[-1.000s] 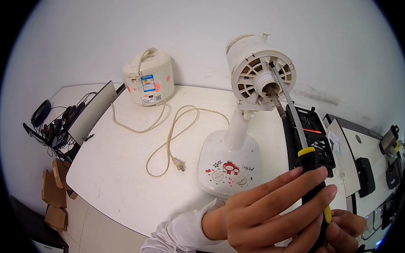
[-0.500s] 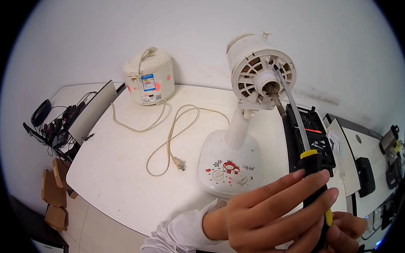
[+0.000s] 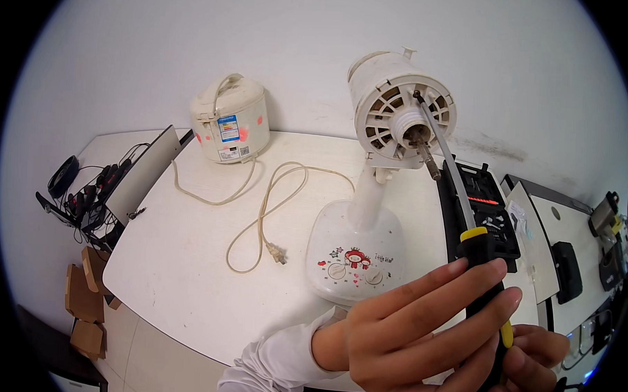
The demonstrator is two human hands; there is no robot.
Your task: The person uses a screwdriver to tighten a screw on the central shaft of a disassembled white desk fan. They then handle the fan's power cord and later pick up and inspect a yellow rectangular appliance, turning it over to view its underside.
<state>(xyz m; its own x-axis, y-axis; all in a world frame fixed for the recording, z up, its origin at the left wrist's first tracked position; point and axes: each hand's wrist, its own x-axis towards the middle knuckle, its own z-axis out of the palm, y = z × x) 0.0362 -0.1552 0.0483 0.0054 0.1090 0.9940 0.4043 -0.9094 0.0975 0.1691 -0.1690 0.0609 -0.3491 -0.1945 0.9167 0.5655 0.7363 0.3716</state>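
A screwdriver with a long metal shaft and a black-and-yellow handle slants up from my hands. Its tip meets a screw spot near the top of the front of a white electric fan's motor housing. My left hand, in a white sleeve, has its fingers wrapped round the upper handle. Behind it, my right hand grips the lower handle and is partly hidden. The fan has no blades or grille; its bare metal shaft sticks out below the tip. Its post rises from a white base with two knobs.
On the white table a rice cooker stands at the back left. A pale power cord with a plug lies coiled left of the fan. Behind my hands sits an open black tool case. Cardboard boxes stand on the floor at left.
The screwdriver's tip has shifted left and up onto the screw spot. The fan head and base have moved slightly left, and both hands have shifted a little with the handle.
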